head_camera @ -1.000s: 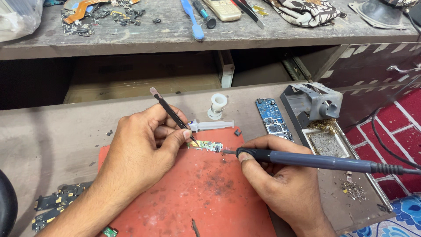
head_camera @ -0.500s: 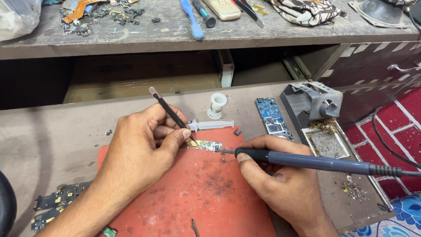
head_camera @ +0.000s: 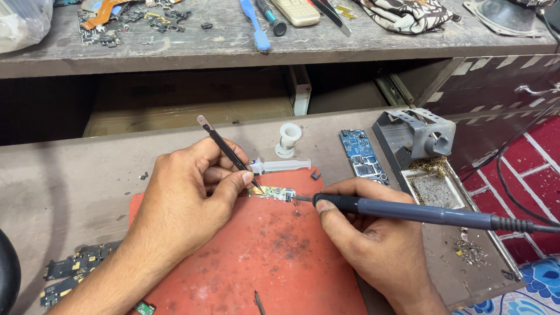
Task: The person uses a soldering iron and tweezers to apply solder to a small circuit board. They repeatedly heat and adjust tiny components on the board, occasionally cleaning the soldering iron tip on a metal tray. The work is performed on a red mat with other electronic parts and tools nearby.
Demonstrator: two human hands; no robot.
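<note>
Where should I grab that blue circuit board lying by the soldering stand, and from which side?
Pinch the blue circuit board across its two long edges with your fingers, coming from above at its far end. It lies flat and narrow; its right side sits close to the soldering iron stand, and the right hand is near its lower end.

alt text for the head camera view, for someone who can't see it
A left hand holds black tweezers on a small circuit board on a red mat, while the right hand touches a soldering iron tip to it. An iron stand and blue board sit right.
</note>
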